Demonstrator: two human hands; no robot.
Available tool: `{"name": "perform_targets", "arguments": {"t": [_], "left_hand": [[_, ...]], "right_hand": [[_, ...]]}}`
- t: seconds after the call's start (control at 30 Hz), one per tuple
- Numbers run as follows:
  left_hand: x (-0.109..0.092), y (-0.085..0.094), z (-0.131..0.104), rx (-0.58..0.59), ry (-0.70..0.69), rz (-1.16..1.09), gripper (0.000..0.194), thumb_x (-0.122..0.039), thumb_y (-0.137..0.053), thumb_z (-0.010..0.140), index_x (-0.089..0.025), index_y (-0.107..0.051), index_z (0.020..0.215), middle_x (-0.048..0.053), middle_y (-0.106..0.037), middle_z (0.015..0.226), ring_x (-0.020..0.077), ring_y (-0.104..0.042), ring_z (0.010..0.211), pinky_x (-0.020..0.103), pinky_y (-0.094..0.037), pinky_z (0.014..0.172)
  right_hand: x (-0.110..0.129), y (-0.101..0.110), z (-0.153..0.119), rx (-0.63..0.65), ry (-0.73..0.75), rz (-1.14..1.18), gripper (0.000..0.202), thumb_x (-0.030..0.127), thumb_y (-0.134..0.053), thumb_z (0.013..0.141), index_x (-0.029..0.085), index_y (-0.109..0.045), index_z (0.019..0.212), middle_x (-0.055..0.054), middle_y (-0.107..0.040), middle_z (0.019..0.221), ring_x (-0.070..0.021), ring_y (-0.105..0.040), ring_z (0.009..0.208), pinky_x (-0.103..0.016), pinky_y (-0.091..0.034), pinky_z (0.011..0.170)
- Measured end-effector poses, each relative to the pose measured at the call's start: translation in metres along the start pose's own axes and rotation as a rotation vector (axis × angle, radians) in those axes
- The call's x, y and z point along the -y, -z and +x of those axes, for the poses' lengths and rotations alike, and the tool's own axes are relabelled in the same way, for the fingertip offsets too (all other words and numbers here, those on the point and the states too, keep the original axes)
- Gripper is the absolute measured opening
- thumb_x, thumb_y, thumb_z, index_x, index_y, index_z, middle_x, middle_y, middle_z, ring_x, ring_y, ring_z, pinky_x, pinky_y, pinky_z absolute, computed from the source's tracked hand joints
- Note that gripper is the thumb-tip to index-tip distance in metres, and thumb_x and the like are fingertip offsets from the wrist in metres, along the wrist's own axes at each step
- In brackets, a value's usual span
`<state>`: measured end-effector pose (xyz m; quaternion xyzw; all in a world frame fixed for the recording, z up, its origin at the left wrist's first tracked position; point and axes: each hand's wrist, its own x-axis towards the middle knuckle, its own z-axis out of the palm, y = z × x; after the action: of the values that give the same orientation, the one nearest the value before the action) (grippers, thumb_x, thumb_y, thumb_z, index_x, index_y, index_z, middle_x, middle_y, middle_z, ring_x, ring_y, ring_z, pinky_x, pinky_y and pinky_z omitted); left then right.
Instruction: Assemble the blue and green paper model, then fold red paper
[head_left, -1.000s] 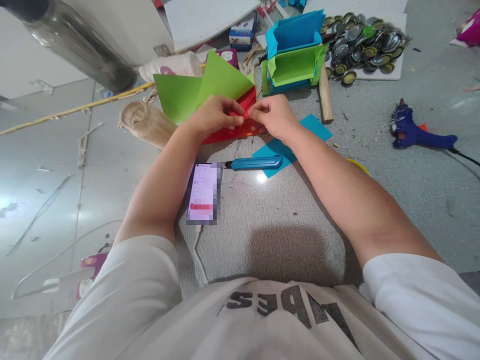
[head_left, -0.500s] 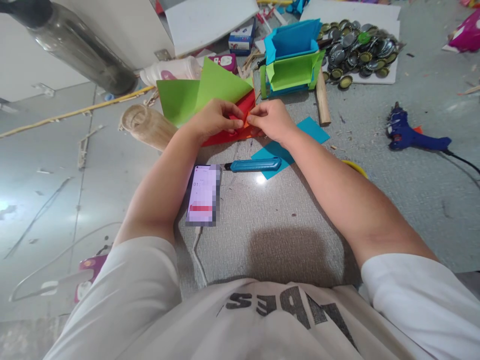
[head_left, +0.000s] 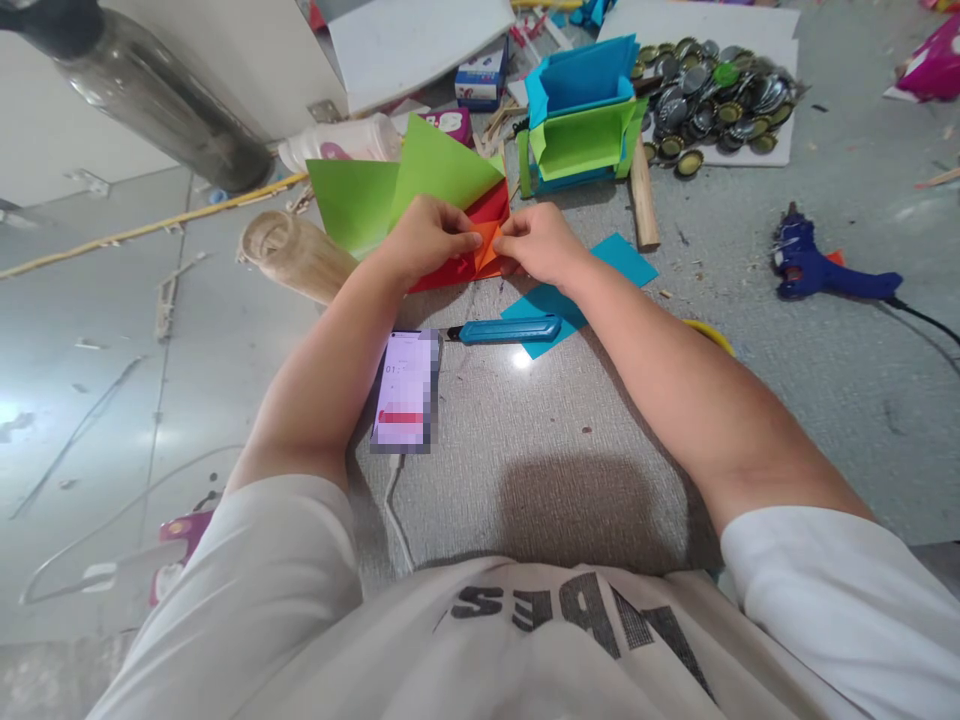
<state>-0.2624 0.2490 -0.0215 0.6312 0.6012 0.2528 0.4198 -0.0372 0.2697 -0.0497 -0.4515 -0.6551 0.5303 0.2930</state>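
Observation:
An orange piece of paper (head_left: pixel 487 243) is pinched between my left hand (head_left: pixel 435 237) and my right hand (head_left: pixel 541 240), whose fingertips are close together. Red paper (head_left: pixel 489 203) lies under and behind it, partly covered by my fingers. Green sheets (head_left: pixel 431 170) stand folded up just beyond my left hand. Below my right wrist lies a blue paper strip (head_left: pixel 624 262), with a blue cutter (head_left: pixel 510 330) resting across its near end. A phone (head_left: pixel 405 385) on a cable is nearer to me.
A blue and green paper box (head_left: pixel 581 110) and a heap of bottle caps (head_left: pixel 712 100) are at the back. A wooden stick (head_left: pixel 643 200) lies by the box. Right is a blue glue gun (head_left: pixel 817 262); left, a bamboo cup (head_left: pixel 292 252) and a dark bottle (head_left: pixel 165 95).
More of the orange paper shows between my hands, and its folded face is now visible. My left fingertips have shifted slightly left, opening a small gap between the hands.

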Motion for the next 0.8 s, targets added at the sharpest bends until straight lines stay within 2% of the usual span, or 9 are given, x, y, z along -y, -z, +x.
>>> {"name": "perform_targets", "arguments": {"t": [0.13, 0.3, 0.43, 0.63, 0.8], "left_hand": [[0.009, 0.001, 0.005, -0.008, -0.043, -0.019, 0.031, -0.043, -0.099, 0.092, -0.031, -0.072, 0.083, 0.001, -0.063, 0.065, 0.0303, -0.066, 0.111, 0.051, -0.052, 0.117], [0.009, -0.003, 0.005, -0.059, -0.052, -0.003, 0.030, -0.046, -0.096, 0.085, -0.035, -0.069, 0.077, 0.001, -0.056, 0.053, 0.0291, -0.062, 0.110, 0.047, -0.053, 0.110], [0.005, -0.004, 0.002, -0.082, -0.071, -0.040, 0.028, -0.046, -0.096, 0.082, -0.037, -0.070, 0.077, 0.001, -0.058, 0.053, 0.0319, -0.062, 0.115, 0.050, -0.051, 0.109], [0.002, -0.006, -0.001, -0.007, -0.055, -0.122, 0.029, -0.044, -0.093, 0.093, -0.037, -0.066, 0.084, 0.000, -0.059, 0.056, 0.0327, -0.062, 0.131, 0.050, -0.045, 0.116], [-0.006, -0.007, -0.004, -0.081, -0.114, -0.118, 0.039, -0.047, -0.102, 0.088, -0.036, -0.066, 0.100, -0.004, -0.065, 0.066, 0.0269, -0.061, 0.121, 0.045, -0.046, 0.112]], "right_hand": [[0.001, -0.001, 0.000, 0.018, -0.033, -0.003, 0.028, 0.014, -0.085, 0.104, 0.026, -0.066, 0.087, 0.002, -0.066, 0.068, -0.0198, -0.076, 0.073, -0.038, -0.076, 0.085], [0.000, -0.002, 0.000, 0.001, -0.049, 0.016, 0.032, 0.017, -0.084, 0.107, 0.027, -0.063, 0.085, 0.001, -0.067, 0.070, -0.0204, -0.078, 0.075, -0.040, -0.078, 0.092], [-0.007, -0.003, 0.004, -0.017, -0.018, 0.039, 0.027, 0.022, -0.093, 0.103, 0.029, -0.068, 0.093, 0.003, -0.065, 0.068, -0.0225, -0.080, 0.075, -0.042, -0.080, 0.089], [-0.011, -0.005, 0.006, -0.032, -0.011, 0.048, 0.022, 0.027, -0.091, 0.106, 0.028, -0.071, 0.096, 0.001, -0.066, 0.070, -0.0241, -0.081, 0.077, -0.045, -0.080, 0.089], [-0.009, -0.007, 0.006, -0.050, -0.015, 0.035, 0.026, 0.029, -0.088, 0.110, 0.026, -0.069, 0.091, 0.000, -0.064, 0.071, -0.0247, -0.081, 0.081, -0.046, -0.078, 0.091]]}}
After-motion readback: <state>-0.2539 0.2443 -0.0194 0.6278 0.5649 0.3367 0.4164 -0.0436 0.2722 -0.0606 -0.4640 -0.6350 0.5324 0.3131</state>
